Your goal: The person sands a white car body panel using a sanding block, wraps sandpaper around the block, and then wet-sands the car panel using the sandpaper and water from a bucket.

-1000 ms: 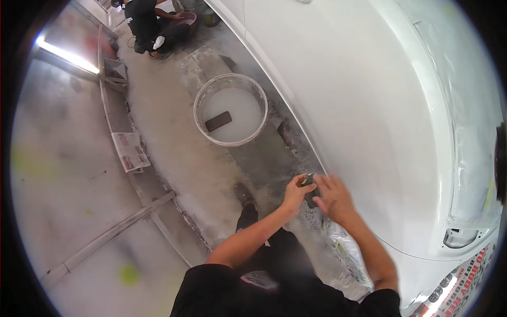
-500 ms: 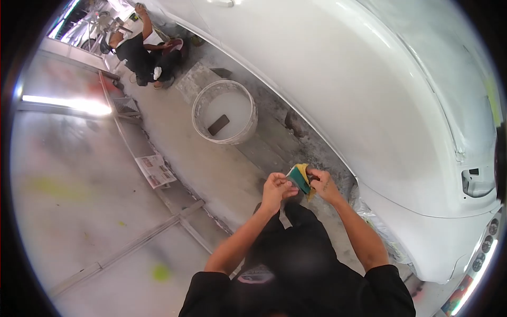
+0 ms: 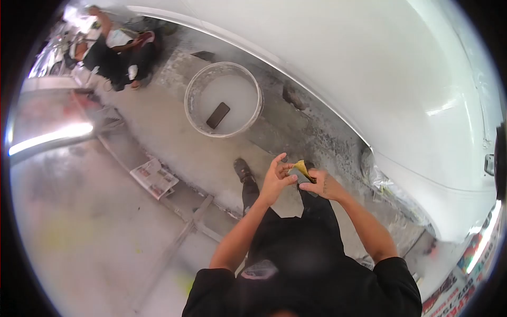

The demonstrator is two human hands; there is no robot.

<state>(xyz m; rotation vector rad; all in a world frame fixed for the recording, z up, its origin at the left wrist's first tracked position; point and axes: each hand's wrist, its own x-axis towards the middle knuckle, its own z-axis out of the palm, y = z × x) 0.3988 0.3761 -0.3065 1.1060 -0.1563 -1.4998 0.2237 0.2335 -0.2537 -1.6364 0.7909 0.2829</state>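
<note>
A small bent sheet of sandpaper (image 3: 301, 167), yellow on one face and grey on the other, is held between both hands in front of my body. My left hand (image 3: 275, 180) has its edge between thumb and fingers, with the index finger raised. My right hand (image 3: 324, 185) grips the other side, its thumb pointing toward the left hand. Beyond the hands stands a whitish round bucket (image 3: 188, 108) holding cloudy liquid. In it is a dark rectangular block (image 3: 218, 115).
A long white vehicle body (image 3: 380, 79) curves along the right. Folded newspaper (image 3: 154, 178) lies on a ledge beside the pale wall panel (image 3: 90, 211). Another person (image 3: 108, 61) crouches at the upper left. Plastic sheeting (image 3: 388, 177) hangs by the vehicle's lower edge. My shoe (image 3: 243, 170) is on the concrete floor.
The sandpaper has turned in my hands: its green face showed before, now yellow and grey show. My left index finger has lifted. The view has shifted, and my shoe has come into sight.
</note>
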